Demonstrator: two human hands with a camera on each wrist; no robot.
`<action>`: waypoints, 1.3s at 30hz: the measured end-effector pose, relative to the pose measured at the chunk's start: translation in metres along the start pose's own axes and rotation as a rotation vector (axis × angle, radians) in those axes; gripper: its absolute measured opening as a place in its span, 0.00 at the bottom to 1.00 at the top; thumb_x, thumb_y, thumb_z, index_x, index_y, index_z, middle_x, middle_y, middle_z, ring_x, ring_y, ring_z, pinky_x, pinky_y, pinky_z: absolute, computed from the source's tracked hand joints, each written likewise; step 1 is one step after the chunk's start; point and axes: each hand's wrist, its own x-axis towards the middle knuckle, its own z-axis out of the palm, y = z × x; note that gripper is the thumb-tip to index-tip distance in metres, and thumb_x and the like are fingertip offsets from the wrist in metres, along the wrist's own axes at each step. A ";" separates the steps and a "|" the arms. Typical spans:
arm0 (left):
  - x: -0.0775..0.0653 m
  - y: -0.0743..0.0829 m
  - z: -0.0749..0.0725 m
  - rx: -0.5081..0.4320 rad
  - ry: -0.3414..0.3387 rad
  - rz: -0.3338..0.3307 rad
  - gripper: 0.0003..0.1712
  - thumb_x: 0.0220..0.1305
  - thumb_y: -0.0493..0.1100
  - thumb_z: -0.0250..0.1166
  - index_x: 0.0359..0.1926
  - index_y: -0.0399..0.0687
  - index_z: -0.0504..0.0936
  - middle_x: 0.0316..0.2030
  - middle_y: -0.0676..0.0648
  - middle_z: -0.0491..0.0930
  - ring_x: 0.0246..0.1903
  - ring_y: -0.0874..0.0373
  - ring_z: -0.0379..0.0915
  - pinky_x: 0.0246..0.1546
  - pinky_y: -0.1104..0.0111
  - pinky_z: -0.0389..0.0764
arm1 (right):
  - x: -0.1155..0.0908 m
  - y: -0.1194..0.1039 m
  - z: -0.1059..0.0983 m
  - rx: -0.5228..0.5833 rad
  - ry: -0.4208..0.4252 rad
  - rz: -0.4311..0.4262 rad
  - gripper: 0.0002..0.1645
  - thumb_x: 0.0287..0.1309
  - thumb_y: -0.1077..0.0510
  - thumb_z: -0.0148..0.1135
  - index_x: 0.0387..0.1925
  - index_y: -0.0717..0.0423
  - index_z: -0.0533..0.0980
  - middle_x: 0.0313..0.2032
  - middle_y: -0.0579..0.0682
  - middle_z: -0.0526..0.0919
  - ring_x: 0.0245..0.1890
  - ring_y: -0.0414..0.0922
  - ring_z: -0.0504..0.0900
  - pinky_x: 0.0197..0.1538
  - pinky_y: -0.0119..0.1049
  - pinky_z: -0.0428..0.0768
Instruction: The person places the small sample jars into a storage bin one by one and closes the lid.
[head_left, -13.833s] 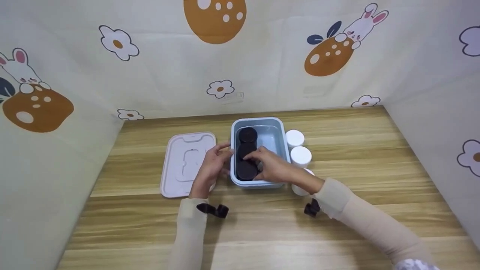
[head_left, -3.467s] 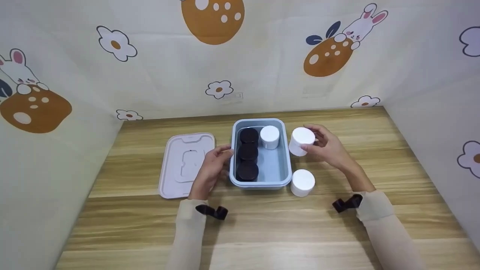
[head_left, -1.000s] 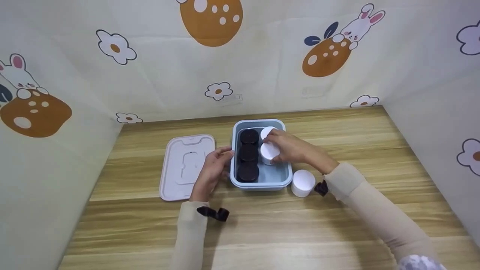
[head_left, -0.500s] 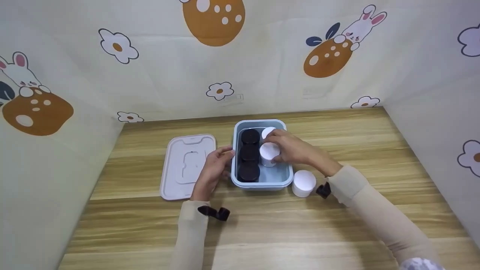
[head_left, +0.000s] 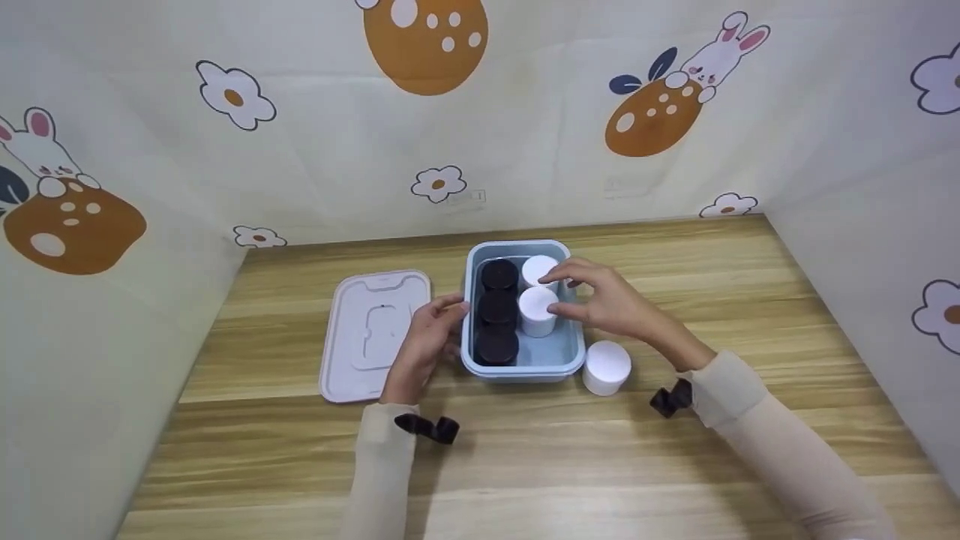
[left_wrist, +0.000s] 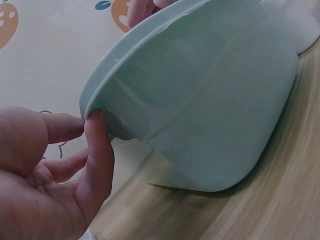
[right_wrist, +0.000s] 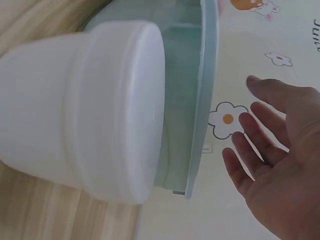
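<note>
A light blue plastic box (head_left: 551,351) stands mid-table, holding three black-lidded jars (head_left: 499,307) in a column on its left side. On its right side are two white jars, a far jar (head_left: 538,270) and a nearer jar (head_left: 538,311). My left hand (head_left: 427,337) pinches the box's left rim; in the left wrist view fingertips (left_wrist: 96,117) sit at the rim's edge. My right hand (head_left: 607,300) hovers over the right rim, fingers apart, near the nearer white jar. In the right wrist view this hand (right_wrist: 280,150) holds nothing. Another white jar (head_left: 607,367) stands outside, by the box's front right corner.
A pale lilac lid (head_left: 345,337) lies flat on the wooden table (head_left: 525,465), left of the box and partly behind my left hand. Patterned cloth walls (head_left: 540,135) close in the back and both sides.
The black-lidded jars stay put in the box. Two white jars have moved from the table into its right side. My right hand has just let go of the second. My left hand stays at the rim.
</note>
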 end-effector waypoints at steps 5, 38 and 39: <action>-0.001 0.000 0.000 0.004 0.008 0.004 0.23 0.71 0.45 0.61 0.63 0.42 0.76 0.33 0.48 0.83 0.21 0.60 0.76 0.16 0.69 0.70 | -0.017 0.001 -0.007 0.101 0.078 0.068 0.22 0.55 0.58 0.75 0.52 0.55 0.83 0.51 0.52 0.85 0.55 0.43 0.80 0.59 0.37 0.78; -0.003 0.000 0.000 0.010 0.012 -0.001 0.24 0.70 0.47 0.62 0.63 0.44 0.76 0.38 0.46 0.83 0.23 0.59 0.78 0.15 0.68 0.71 | -0.098 0.055 -0.011 0.331 -0.188 0.230 0.43 0.48 0.62 0.77 0.66 0.60 0.69 0.65 0.64 0.73 0.64 0.57 0.74 0.68 0.46 0.70; -0.003 0.000 0.000 0.010 0.013 0.002 0.24 0.70 0.47 0.62 0.63 0.44 0.76 0.38 0.46 0.83 0.23 0.60 0.78 0.15 0.68 0.71 | -0.098 0.056 -0.010 0.322 -0.202 0.217 0.43 0.47 0.62 0.77 0.66 0.59 0.70 0.65 0.63 0.74 0.64 0.54 0.75 0.67 0.41 0.71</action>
